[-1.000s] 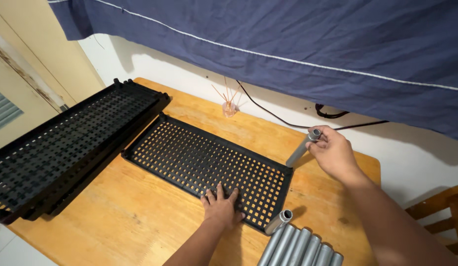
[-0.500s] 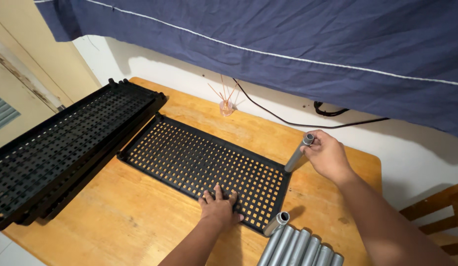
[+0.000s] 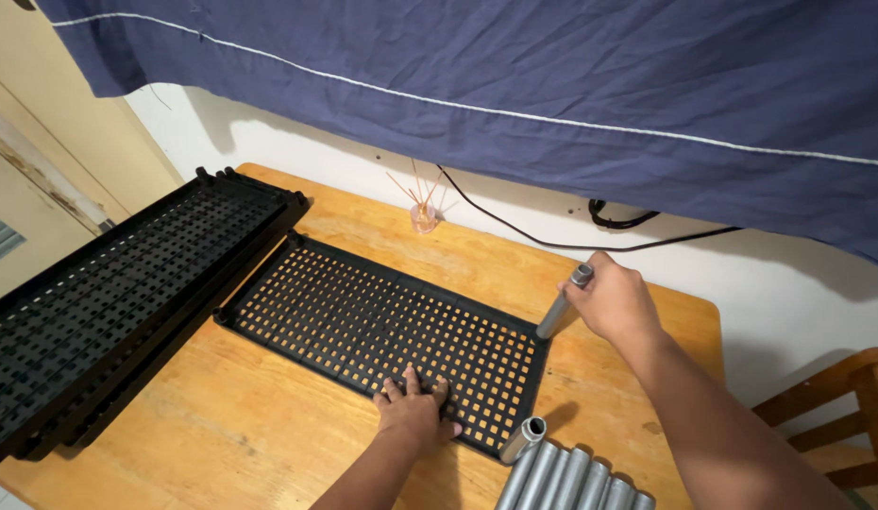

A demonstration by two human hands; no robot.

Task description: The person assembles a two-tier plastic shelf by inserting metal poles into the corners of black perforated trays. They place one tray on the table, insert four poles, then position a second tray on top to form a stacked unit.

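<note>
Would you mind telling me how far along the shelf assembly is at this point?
One grey tube already stands in the near right corner of the flat black shelf panel. The right hand holds a second tube at the far right corner, while the left hand presses the panel down. The two left corners have no tubes; spare tubes and stacked panels wait unused.

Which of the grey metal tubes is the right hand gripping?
The grey metal tube at the far right corner of the flat black perforated plastic shelf, gripped at its top by the right hand; another stands free at the near corner, the rest lie bundled.
</note>
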